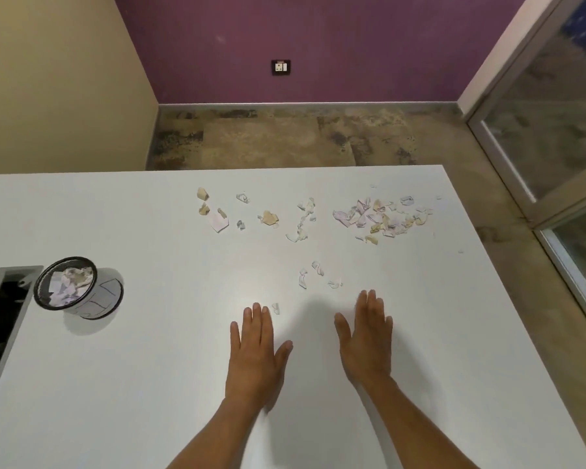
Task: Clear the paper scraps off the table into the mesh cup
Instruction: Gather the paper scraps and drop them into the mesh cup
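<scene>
Paper scraps (383,214) well beyond flat, empty fingers (256,316) of both hands.

Torn paper scraps (383,216), white, tan and pale lilac, strewn across the far half of the white surface (149,367): thickest heap at 1 o'clock, thinner clusters toward 12, a few strays nearer centre. Black mesh cup (69,284) at 9 o'clock, upright, already part-filled with scraps.

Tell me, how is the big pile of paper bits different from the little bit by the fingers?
The big pile lies far off near the table's right edge; the little bit sits by the left hand's fingertips. The pile mixes lilac, tan and white scraps; the bit is one pale piece. Both lie untouched.
</scene>
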Demonstrator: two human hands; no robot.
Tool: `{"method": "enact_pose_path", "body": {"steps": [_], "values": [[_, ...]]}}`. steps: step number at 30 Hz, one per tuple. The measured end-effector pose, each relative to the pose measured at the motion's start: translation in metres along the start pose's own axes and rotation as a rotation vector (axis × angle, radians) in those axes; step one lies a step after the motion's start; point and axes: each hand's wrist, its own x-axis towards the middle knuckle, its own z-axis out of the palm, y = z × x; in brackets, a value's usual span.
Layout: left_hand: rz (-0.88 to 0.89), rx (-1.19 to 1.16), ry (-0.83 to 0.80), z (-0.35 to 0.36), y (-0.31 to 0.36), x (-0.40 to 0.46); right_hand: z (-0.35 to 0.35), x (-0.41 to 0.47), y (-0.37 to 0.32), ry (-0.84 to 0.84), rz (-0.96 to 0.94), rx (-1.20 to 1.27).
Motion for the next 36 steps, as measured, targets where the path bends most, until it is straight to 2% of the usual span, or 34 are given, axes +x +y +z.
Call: {"method": "enact_pose_path", "body": {"steps": [4, 7, 9, 10, 13, 16, 20, 26, 32, 36], "values": [[0.001, 0.042, 0.029, 0.001, 0.019, 0.026, 0.012, 0.026, 0.004, -0.026, -0.065, -0.174], [0.055, 0.056, 0.03, 0.0, 0.028, 0.052, 0.014, 0.049, 0.0, -0.04, -0.217, -0.199], [0.171, -0.002, 0.032, -0.002, 0.029, 0.067, 0.013, 0.062, -0.001, -0.051, -0.367, -0.12], [0.229, -0.063, 0.037, -0.004, 0.028, 0.075, 0.01, 0.069, 0.0, -0.041, -0.402, -0.002], [0.246, -0.161, 0.128, -0.013, 0.017, 0.105, -0.006, 0.091, 0.01, 0.141, -0.305, 0.332], [0.113, -0.128, 0.203, -0.029, 0.01, 0.144, -0.022, 0.124, 0.023, 0.302, -0.216, 0.246], [0.071, -0.084, 0.195, -0.048, 0.017, 0.192, -0.037, 0.171, 0.029, 0.243, -0.132, 0.072], [0.047, 0.044, 0.012, -0.048, 0.036, 0.229, -0.038, 0.208, 0.023, 0.142, -0.181, -0.12], [0.217, 0.021, 0.027, -0.043, 0.04, 0.21, -0.029, 0.192, 0.005, 0.04, -0.3, -0.05], [0.335, -0.075, -0.054, -0.042, 0.039, 0.188, -0.023, 0.155, -0.007, -0.019, -0.396, 0.01]]}}
